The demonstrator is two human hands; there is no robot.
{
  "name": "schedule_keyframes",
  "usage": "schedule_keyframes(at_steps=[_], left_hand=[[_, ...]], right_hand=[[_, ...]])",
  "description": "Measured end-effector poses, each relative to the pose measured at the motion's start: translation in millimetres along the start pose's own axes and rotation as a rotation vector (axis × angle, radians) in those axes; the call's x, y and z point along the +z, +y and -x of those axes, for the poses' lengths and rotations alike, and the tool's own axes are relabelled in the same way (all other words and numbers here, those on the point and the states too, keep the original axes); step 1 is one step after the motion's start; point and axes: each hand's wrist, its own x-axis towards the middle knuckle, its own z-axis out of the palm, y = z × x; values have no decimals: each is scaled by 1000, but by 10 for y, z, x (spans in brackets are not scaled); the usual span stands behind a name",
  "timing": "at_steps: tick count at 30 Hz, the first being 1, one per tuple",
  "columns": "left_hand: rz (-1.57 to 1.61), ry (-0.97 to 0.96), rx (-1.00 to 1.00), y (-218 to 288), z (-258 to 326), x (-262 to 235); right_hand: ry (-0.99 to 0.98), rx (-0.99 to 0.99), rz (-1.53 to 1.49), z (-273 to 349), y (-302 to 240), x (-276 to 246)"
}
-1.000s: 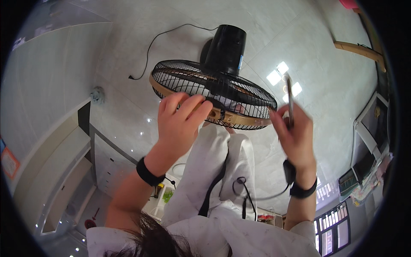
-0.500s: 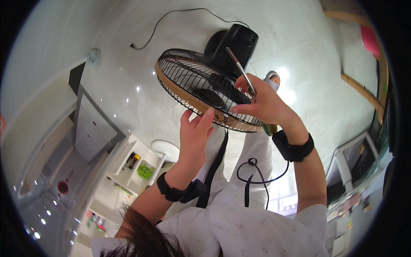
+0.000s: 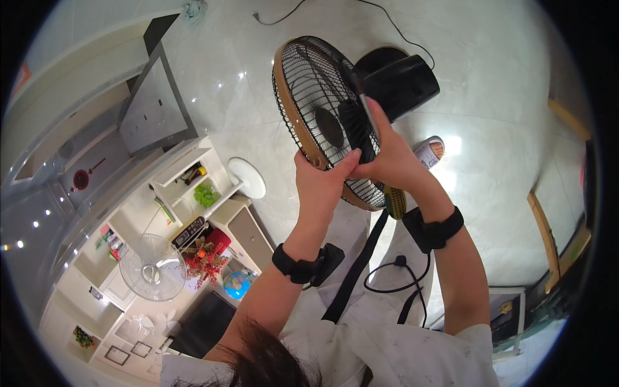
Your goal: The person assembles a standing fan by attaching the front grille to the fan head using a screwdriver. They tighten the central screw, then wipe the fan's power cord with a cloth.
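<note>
A black electric fan [image 3: 330, 128] with a wire cage and a tan rim [image 3: 293, 119] lies tilted before me, its black base [image 3: 403, 87] farther off to the right. My left hand [image 3: 318, 190] is closed round the near part of the rim, its thumb across the edge and its other fingers mostly hidden. In my right hand [image 3: 394, 160] is a screwdriver; its yellow-green handle [image 3: 394, 203] sticks out below the palm, while the metal shaft runs up beside the cage. The right thumb touches or nearly touches the left thumb. Where the screwdriver's tip rests is unclear.
The fan's black cord [image 3: 403, 29] trails over the pale tiled floor. My slippered foot [image 3: 430, 151] stands right of the fan. At left are a white shelf unit [image 3: 145, 213], a clear-caged fan [image 3: 153, 267], a globe [image 3: 236, 284] and a round white disc [image 3: 246, 178]. Wooden bars [image 3: 543, 232] lie at right.
My left hand has gone from loosely spread fingers beside the rim to gripping it. The right hand has come closer to it, with the screwdriver lower along the cage. The whole view has turned.
</note>
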Motion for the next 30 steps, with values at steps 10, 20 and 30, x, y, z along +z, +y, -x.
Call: schedule_keyframes(at_steps=[10, 20, 30], left_hand=[[-367, 115, -24, 87, 100, -97], [327, 191, -31, -117, 225, -137], [136, 109, -46, -93, 294, -266]], right_hand=[[46, -220, 271, -127, 114, 1], [97, -227, 269, -138, 108, 134], [137, -264, 265, -26, 164, 190]])
